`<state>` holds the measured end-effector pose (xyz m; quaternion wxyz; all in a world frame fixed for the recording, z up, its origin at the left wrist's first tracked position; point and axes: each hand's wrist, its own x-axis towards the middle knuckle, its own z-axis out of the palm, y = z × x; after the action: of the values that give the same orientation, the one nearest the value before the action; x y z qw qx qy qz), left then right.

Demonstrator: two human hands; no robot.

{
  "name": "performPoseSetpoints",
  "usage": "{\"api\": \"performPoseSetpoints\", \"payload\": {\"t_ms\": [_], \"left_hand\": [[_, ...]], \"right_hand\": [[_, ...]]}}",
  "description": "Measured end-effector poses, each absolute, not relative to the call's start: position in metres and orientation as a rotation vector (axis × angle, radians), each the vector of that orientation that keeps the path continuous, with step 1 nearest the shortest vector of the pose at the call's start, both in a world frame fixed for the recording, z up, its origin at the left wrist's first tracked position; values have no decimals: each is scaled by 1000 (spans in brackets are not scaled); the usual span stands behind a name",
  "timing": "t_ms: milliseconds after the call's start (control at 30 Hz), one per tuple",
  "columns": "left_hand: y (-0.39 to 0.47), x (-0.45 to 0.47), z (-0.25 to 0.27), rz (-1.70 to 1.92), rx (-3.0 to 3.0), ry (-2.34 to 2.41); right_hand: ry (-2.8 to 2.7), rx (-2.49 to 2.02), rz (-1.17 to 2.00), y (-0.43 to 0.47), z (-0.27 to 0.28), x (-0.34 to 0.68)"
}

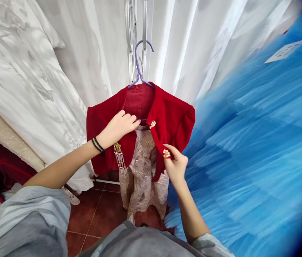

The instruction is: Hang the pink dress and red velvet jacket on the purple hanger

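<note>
Head view: a red jacket (173, 110) hangs on a purple hanger (137, 59); the right hand (176, 166) pinches its front edge, the left hand (118, 129) curls fingers opposite, grip unclear; a white card (285, 51) bears unreadable marks.

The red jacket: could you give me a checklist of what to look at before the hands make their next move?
1. Red jacket on the purple hanger: ok.
2. Hanger's hook secure on the white frame: cannot tell.
3. Right hand gripping the jacket's front edge: ok, beside the lower flower ornament.
4. Left hand gripping the opposite front: cannot tell; fingertips hidden.
5. Jacket fronts closed: not ok, they hang apart.
6. Beaded tassel uncovered: ok.
</note>
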<state>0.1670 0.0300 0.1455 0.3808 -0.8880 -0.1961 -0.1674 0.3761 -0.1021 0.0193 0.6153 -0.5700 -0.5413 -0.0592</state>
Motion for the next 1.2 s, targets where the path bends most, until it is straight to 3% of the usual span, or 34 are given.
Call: {"api": "performPoseSetpoints", "payload": {"t_ms": [133, 267, 433, 533, 733, 800, 867, 933, 1100, 1200], "left_hand": [[28, 174, 161, -439, -2277, -420], [51, 207, 168, -725, -2513, -617], [78, 219, 167, -1231, -2944, -514], [69, 209, 154, -1551, -2782, -404], [60, 189, 84, -1174, -2389, -653], [68, 180, 66, -1217, -2250, -799], [76, 171, 60, -1219, -2152, -901], [80, 165, 62, -1166, -2124, -906], [81, 164, 78, -1130, -2149, -818], [82, 168, 84, -1141, -2184, -810]], "right_hand": [[-1153, -1163, -118, -131, 49, 342], [-1509, -919, -73, -92, 40, 266], [-1689, -1287, 171, 4, 5, 241], [-1744, -1312, 138, 25, -3, 250], [-1814, -1146, -13, -30, -38, 253], [-1645, -1092, -84, -62, -68, 269], [-1135, -1262, -116, -88, -98, 303], [-709, -1471, -31, -99, -120, 351], [-963, -1218, 618, -83, -135, 440], [-850, -1164, 698, -80, -149, 436]]}}
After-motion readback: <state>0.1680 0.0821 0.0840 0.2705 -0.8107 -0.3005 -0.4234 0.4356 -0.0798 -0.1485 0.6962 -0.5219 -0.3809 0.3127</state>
